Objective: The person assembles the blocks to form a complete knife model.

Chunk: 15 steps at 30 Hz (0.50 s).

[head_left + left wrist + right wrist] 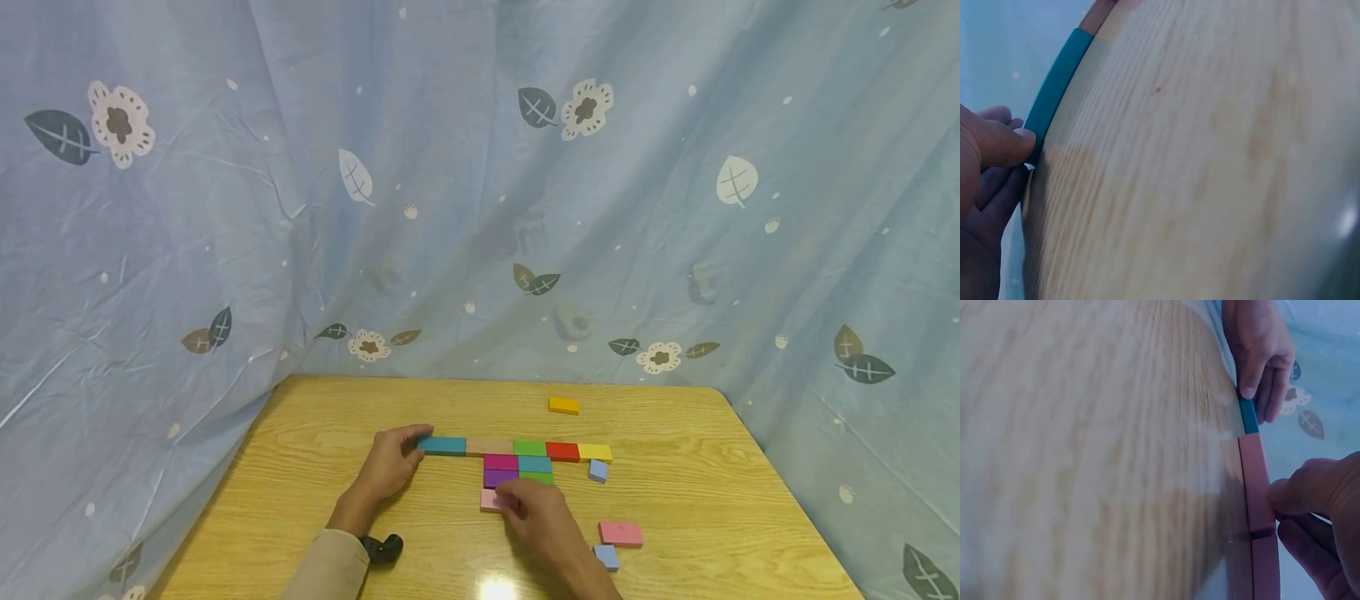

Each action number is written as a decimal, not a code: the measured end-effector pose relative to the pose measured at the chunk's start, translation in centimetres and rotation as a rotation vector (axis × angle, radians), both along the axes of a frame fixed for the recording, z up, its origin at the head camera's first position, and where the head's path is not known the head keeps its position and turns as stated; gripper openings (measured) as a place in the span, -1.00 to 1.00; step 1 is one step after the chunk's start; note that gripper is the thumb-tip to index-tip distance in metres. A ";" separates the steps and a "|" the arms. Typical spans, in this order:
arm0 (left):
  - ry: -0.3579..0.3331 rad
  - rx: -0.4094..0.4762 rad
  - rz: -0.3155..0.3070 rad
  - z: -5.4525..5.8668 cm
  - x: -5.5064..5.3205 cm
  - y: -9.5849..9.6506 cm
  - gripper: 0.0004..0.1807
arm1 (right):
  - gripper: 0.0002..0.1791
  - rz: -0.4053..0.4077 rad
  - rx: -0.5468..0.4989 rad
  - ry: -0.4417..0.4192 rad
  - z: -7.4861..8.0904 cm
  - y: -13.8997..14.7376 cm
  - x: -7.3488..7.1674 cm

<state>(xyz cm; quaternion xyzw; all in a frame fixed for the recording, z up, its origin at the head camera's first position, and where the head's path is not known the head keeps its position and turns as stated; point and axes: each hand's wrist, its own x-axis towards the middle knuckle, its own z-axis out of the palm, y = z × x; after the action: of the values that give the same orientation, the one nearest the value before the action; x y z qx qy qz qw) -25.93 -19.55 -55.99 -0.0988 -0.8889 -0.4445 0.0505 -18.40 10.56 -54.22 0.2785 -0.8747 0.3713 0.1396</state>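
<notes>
Left hand [395,461] held in lower half of frame, left of center; fingers curved, thumb set opposite them in pinch. Left wrist [351,507] bared, arm slanted up from bottom edge. Right hand [542,510] placed lower, right of center, palm turned down, fingers bent, pinch formed with thumb. Right forearm [585,575] bared, angled toward upper left.

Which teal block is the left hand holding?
The longer teal block, leftmost of all the blocks; the shorter teal block lies nearer the right hand.

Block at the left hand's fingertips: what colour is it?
Teal-blue; the block shows best in the head view.
</notes>
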 end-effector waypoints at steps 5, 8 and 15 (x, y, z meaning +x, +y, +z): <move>0.007 0.002 -0.004 0.0 0.1 0.0 -0.50 | -0.87 -0.018 0.031 -0.008 0.0 0.0 -0.2; 0.010 0.002 -0.003 0.0 0.1 0.0 -0.50 | -0.88 -0.022 0.034 -0.021 0.0 0.0 -0.3; 0.003 0.005 -0.001 0.0 0.1 0.1 -0.50 | -0.89 -0.040 0.051 -0.025 -0.2 0.2 -0.4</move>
<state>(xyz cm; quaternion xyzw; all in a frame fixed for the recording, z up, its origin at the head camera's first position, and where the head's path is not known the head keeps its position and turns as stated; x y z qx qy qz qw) -25.83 -19.49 -55.99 -0.0996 -0.8878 -0.4463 0.0519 -18.80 10.72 -54.38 0.2599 -0.8909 0.3496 0.1287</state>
